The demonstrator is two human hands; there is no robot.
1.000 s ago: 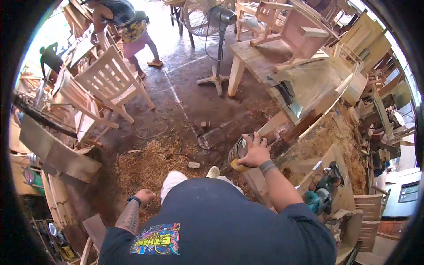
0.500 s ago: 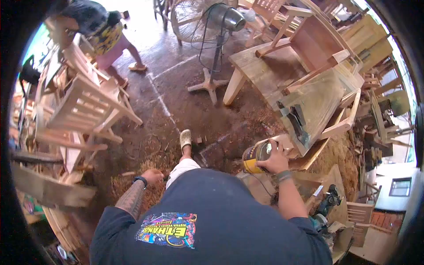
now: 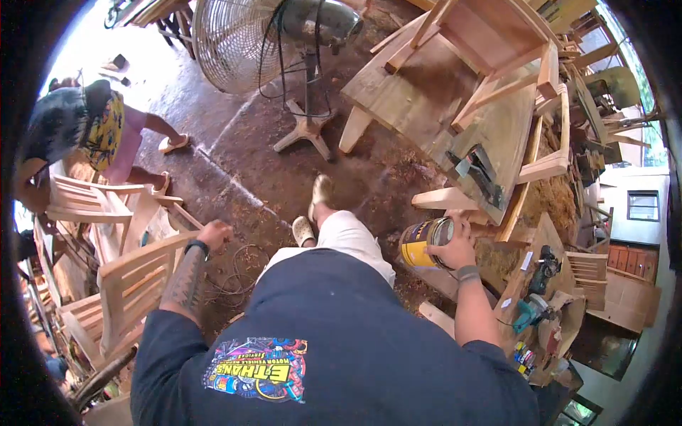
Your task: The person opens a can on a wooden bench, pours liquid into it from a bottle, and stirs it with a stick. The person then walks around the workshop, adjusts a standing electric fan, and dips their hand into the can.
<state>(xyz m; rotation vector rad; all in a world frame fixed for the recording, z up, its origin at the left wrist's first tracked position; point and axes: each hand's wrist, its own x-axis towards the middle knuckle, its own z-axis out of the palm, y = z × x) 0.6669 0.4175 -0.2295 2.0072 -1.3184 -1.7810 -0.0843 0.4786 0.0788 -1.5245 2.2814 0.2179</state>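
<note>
In the head view, my right hand (image 3: 459,248) is wrapped around a yellow-and-dark paint can (image 3: 418,247), gripping it near its rim. The can is tilted, and its label cannot be read. My left hand (image 3: 213,236) hangs at my left side, fingers loosely curled, with nothing seen in them. A slatted wooden chair (image 3: 145,273) is close to that hand.
A pedestal fan (image 3: 312,71) stands ahead. On the right, a wooden table (image 3: 419,106) bears an upturned chair (image 3: 490,28) and a dark hand tool (image 3: 477,174). Power tools (image 3: 536,312) lie nearer me. At left is another person (image 3: 85,128). Cable loops (image 3: 238,273) lie on the floor.
I have stepped forward and the view has shifted. The can stays in my right hand. My left hand has swung up and left, closer to a chair. The other person appears further left.
</note>
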